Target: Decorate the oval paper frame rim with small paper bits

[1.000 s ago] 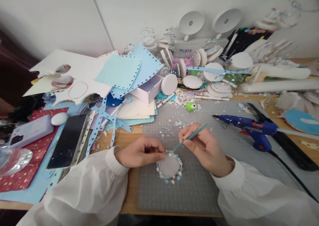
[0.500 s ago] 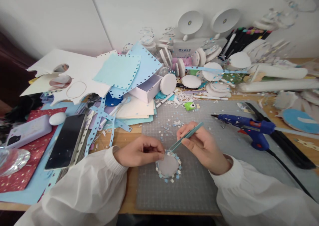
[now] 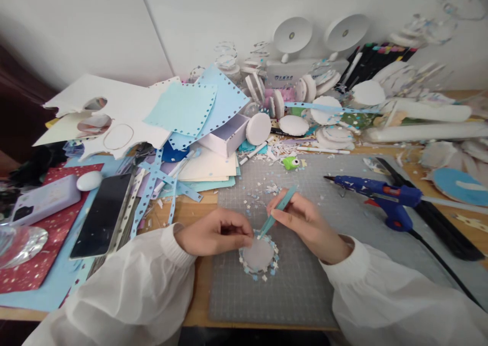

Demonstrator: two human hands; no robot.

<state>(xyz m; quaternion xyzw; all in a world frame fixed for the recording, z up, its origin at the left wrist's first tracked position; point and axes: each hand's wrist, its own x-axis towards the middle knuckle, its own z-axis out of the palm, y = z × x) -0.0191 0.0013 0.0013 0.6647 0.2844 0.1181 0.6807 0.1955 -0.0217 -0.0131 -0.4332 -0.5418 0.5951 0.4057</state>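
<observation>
A round white disc (image 3: 258,254) ringed with small white and blue stars lies on the grey cutting mat (image 3: 267,303). My left hand (image 3: 215,231) is closed, its fingertips pinching the disc's upper left rim. Between the thumb and fingers of my right hand (image 3: 303,224) are teal tweezers (image 3: 280,210), their tips touching the ring's top edge. Whether a star sits between the tips is too small to tell. Loose stars are scattered on the mat above the disc.
A blue glue gun (image 3: 381,191) lies on the mat at the right. Further back is a green punch (image 3: 291,163). A black phone (image 3: 102,216) and a glass (image 3: 23,244) are at the left. Papers, an open box (image 3: 224,137) and white discs crowd the back.
My right hand has turned the tweezers to a steeper angle, and their back end has moved left. My left hand remains at the disc's rim.
</observation>
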